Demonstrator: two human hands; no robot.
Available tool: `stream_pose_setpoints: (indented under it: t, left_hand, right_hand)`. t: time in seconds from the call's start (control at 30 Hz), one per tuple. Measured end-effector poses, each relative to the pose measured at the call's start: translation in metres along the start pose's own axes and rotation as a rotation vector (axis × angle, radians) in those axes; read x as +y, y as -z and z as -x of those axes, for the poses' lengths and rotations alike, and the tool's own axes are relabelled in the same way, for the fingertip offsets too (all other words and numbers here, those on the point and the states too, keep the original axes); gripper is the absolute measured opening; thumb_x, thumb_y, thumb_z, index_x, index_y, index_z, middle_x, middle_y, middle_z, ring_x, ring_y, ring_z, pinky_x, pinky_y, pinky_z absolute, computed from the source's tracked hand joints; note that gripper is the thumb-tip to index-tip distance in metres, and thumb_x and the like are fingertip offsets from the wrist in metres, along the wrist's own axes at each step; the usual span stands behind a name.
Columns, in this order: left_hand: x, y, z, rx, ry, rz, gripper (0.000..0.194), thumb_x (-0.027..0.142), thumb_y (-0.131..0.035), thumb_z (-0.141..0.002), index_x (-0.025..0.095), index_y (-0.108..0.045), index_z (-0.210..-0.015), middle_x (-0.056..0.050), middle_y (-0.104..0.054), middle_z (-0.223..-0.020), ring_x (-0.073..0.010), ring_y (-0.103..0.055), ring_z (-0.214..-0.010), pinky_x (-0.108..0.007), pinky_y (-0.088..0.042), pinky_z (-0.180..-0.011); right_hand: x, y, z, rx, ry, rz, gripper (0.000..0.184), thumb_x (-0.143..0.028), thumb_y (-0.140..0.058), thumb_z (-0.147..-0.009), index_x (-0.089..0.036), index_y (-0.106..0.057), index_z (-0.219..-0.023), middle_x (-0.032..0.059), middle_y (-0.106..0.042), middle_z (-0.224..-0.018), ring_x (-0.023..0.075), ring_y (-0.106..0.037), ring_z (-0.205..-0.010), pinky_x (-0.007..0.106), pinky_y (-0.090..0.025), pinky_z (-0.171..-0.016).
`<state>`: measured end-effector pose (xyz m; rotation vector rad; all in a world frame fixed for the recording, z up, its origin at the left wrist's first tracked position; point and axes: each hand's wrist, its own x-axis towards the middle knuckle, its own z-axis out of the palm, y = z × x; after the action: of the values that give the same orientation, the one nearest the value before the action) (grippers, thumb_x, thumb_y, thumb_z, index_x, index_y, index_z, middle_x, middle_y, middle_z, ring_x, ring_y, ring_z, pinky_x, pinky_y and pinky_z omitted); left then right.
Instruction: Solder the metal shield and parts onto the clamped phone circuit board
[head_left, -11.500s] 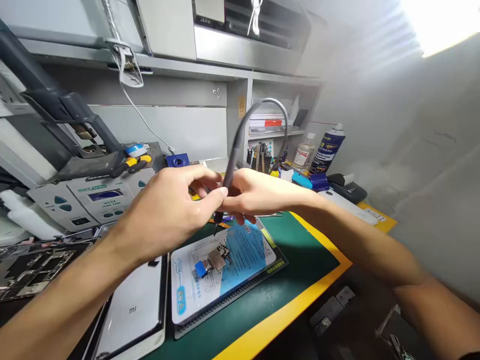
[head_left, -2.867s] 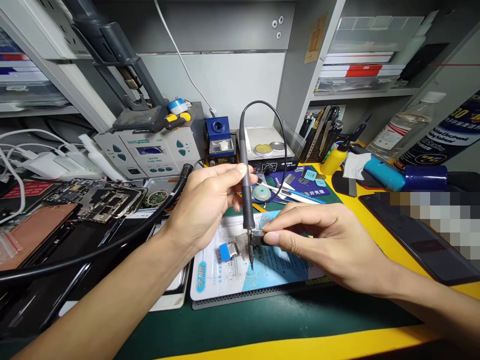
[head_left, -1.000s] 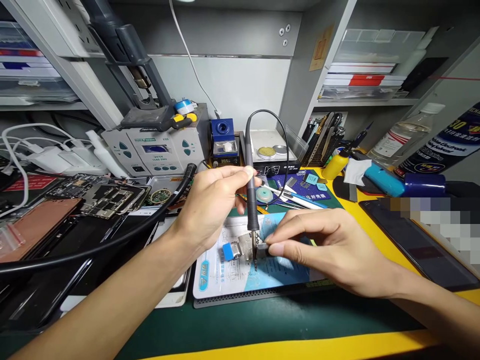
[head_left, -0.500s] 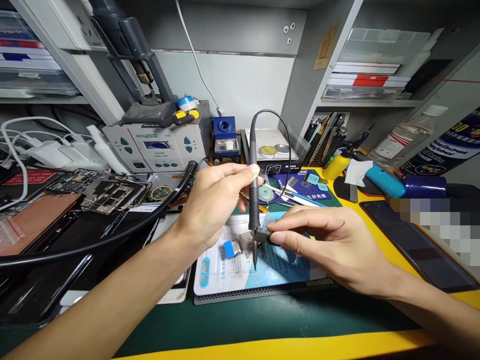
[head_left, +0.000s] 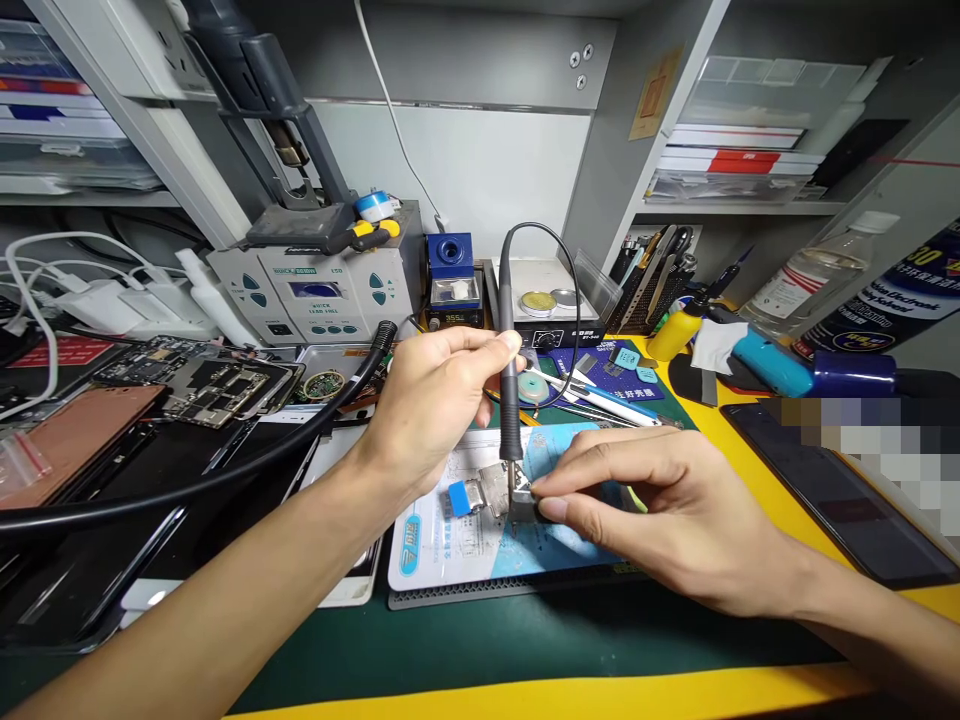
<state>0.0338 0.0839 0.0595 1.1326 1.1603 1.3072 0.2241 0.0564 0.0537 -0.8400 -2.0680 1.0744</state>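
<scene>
Soldering iron point(head_left: 510, 400) upright, gripped pencil-style in the left hand point(head_left: 435, 420); its tip sits at a small dark part point(head_left: 529, 508), contact unclear. Right hand point(head_left: 660, 510) pinches that part between thumb and fingers, over a printed card point(head_left: 427, 555) on a green mat point(head_left: 525, 625). Just left on the card, a metal piece with blue tab point(head_left: 471, 497). Rework station point(head_left: 311, 290) farther back.

We're riding on the person's head here, looking forward and down across the green mat point(head_left: 525, 625), right in close over the left hand point(head_left: 439, 425) and right hand point(head_left: 660, 510), with the bench's yellow front edge point(head_left: 525, 697) along the bottom and the shelves point(head_left: 739, 195) up top.
</scene>
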Motion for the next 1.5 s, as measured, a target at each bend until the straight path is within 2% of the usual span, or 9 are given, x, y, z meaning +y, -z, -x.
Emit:
stream_pose_setpoints:
  t: [0.27,0.47,0.67,0.9,1.03,1.13,1.23,1.33,1.5]
  left_hand:
    - [-0.0016,0.0003,-0.0002,0.01,-0.006,-0.007,0.022,0.037,-0.075,-0.083,0.015,-0.072,-0.078,-0.003,-0.065,-0.077,-0.0084,-0.051,-0.06,-0.017,-0.037,-0.044]
    - [-0.0012,-0.0001,-0.0007,0.017,0.008,0.0,0.02,0.034,-0.076,-0.081,0.015,-0.073,-0.08,-0.003,-0.063,-0.077,-0.0083,-0.05,-0.059,-0.018,-0.034,-0.042]
    - [-0.0019,-0.0008,-0.0022,0.046,0.015,0.0,0.016,0.031,-0.076,-0.08,0.016,-0.073,-0.079,-0.002,-0.062,-0.076,-0.0075,-0.047,-0.057,-0.019,-0.032,-0.041]
    - [-0.0012,-0.0001,-0.0012,0.075,0.021,-0.015,0.017,0.032,-0.077,-0.078,0.016,-0.073,-0.078,-0.004,-0.062,-0.081,-0.0075,-0.048,-0.058,-0.019,-0.031,-0.04]
    - [-0.001,-0.0005,-0.0004,0.069,0.027,-0.01,0.017,0.032,-0.077,-0.078,0.016,-0.072,-0.077,-0.003,-0.06,-0.079,-0.0073,-0.047,-0.055,-0.019,-0.03,-0.039]
    - [-0.0014,-0.0011,-0.0007,0.065,0.028,-0.006,0.016,0.031,-0.076,-0.079,0.016,-0.072,-0.078,-0.003,-0.061,-0.08,-0.0069,-0.046,-0.054,-0.019,-0.031,-0.038]
    - [-0.0014,-0.0009,-0.0014,0.063,0.025,-0.008,0.016,0.031,-0.075,-0.08,0.015,-0.072,-0.078,-0.003,-0.062,-0.079,-0.0068,-0.046,-0.054,-0.019,-0.032,-0.038]
    - [-0.001,0.0,-0.0016,0.061,0.022,-0.016,0.017,0.031,-0.075,-0.079,0.016,-0.071,-0.077,-0.003,-0.063,-0.08,-0.0074,-0.048,-0.055,-0.019,-0.032,-0.038]
    - [-0.0014,0.0011,-0.0019,0.055,0.019,-0.023,0.018,0.033,-0.076,-0.08,0.016,-0.072,-0.078,-0.002,-0.062,-0.078,-0.0072,-0.048,-0.053,-0.019,-0.032,-0.038]
  right_hand:
    - [0.0001,0.0016,0.0001,0.168,-0.017,0.042,0.005,-0.019,-0.079,-0.085,-0.019,-0.084,-0.085,0.0009,-0.082,-0.078,0.0125,-0.071,-0.069,0.021,-0.055,-0.065]
    - [0.0038,-0.0005,0.0006,0.128,0.045,0.092,0.009,-0.014,-0.075,-0.087,-0.017,-0.083,-0.086,0.0024,-0.081,-0.077,0.0132,-0.07,-0.069,0.023,-0.055,-0.066]
    - [0.0005,0.0031,0.0033,-0.014,0.025,0.04,0.012,-0.011,-0.072,-0.087,-0.015,-0.083,-0.088,0.0033,-0.08,-0.076,0.0133,-0.069,-0.066,0.024,-0.054,-0.061]
    - [-0.0008,0.0043,-0.0004,0.156,0.015,0.084,0.006,-0.016,-0.077,-0.086,-0.018,-0.083,-0.085,0.0002,-0.081,-0.077,0.0101,-0.07,-0.068,0.018,-0.054,-0.065]
    - [0.0027,0.0006,-0.0005,0.148,0.069,0.092,0.008,-0.013,-0.075,-0.087,-0.017,-0.082,-0.087,0.0015,-0.081,-0.078,0.011,-0.07,-0.069,0.02,-0.054,-0.066]
    - [0.0028,0.0006,0.0014,0.071,0.082,0.092,0.011,-0.011,-0.072,-0.088,-0.016,-0.083,-0.088,0.003,-0.081,-0.08,0.0124,-0.071,-0.072,0.022,-0.055,-0.068]
    - [0.0008,0.0024,0.0018,0.017,0.009,0.016,0.011,-0.013,-0.074,-0.088,-0.018,-0.084,-0.088,0.0022,-0.081,-0.08,0.012,-0.07,-0.071,0.021,-0.054,-0.066]
    - [-0.0001,0.0037,0.0,0.062,-0.148,-0.118,0.006,-0.022,-0.079,-0.085,-0.021,-0.084,-0.086,0.0001,-0.079,-0.075,0.0098,-0.065,-0.062,0.019,-0.052,-0.057]
    - [0.002,0.0027,-0.0026,0.09,-0.343,-0.278,0.011,-0.031,-0.083,-0.081,-0.02,-0.084,-0.081,-0.0007,-0.072,-0.063,0.0086,-0.057,-0.054,0.019,-0.048,-0.05]
